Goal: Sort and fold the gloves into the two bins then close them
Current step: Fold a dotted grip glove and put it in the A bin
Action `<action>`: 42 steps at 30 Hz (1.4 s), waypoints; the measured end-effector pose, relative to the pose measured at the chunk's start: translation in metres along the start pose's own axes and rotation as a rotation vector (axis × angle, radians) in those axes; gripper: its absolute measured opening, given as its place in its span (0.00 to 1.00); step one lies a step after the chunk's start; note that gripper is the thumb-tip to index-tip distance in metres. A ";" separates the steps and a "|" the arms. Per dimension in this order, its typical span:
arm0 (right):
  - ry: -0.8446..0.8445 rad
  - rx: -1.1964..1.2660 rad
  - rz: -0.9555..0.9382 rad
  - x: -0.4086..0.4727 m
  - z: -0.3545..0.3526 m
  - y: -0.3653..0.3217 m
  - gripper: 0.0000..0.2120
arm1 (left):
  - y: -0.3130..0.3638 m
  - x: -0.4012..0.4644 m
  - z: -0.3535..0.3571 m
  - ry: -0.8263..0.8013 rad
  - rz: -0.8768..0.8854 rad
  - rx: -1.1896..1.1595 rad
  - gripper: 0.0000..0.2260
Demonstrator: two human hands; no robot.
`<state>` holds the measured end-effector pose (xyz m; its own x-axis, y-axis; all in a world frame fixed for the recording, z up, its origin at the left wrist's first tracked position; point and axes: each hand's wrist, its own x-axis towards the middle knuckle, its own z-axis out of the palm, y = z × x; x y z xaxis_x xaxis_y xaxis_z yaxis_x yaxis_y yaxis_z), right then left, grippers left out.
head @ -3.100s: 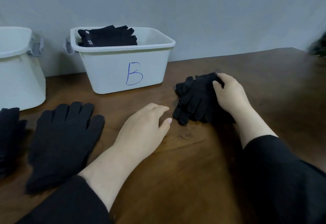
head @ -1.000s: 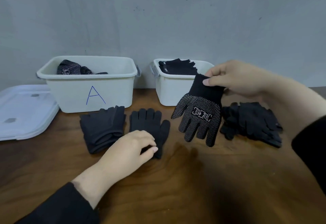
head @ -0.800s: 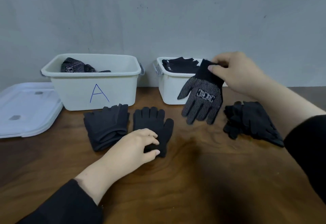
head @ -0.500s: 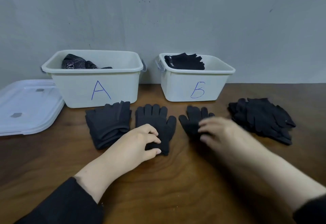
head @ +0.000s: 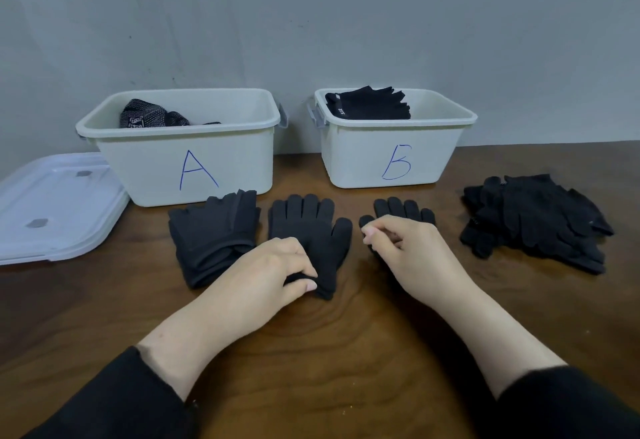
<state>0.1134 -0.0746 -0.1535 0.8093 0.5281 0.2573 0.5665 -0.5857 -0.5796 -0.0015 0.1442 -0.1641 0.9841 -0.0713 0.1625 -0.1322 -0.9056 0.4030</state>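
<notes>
Two white bins stand at the back, bin A [head: 239, 161] with dotted gloves inside and bin B [head: 436, 151] with plain black gloves inside. A plain black glove [head: 304, 227] lies flat in front of them, and my left hand [head: 263, 276] pinches its cuff. To its right lies another black glove [head: 403, 210], palm down with its fingers pointing away. My right hand [head: 405, 255] sits on its lower part with curled fingers that pinch the thumb-side edge. A folded black pair [head: 213, 234] lies left of the flat glove.
A heap of several black gloves [head: 533, 220] lies on the wooden table at the right. White bin lids [head: 52, 203] are stacked at the left, beside bin A. A grey wall rises directly behind the bins.
My right hand lifted a dotted glove from the heap, swung it left and laid it palm down in front of bin B. My left hand stayed on the flat glove's cuff.
</notes>
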 end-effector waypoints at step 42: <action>0.465 0.524 0.180 0.015 -0.093 0.003 0.10 | 0.065 0.055 0.039 0.233 -0.086 -0.123 0.13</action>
<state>0.1420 -0.1256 -0.0791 0.9313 0.0664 0.3582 0.3640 -0.2058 -0.9084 0.0491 0.0652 -0.1638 0.9404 0.1146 0.3202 -0.0767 -0.8458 0.5279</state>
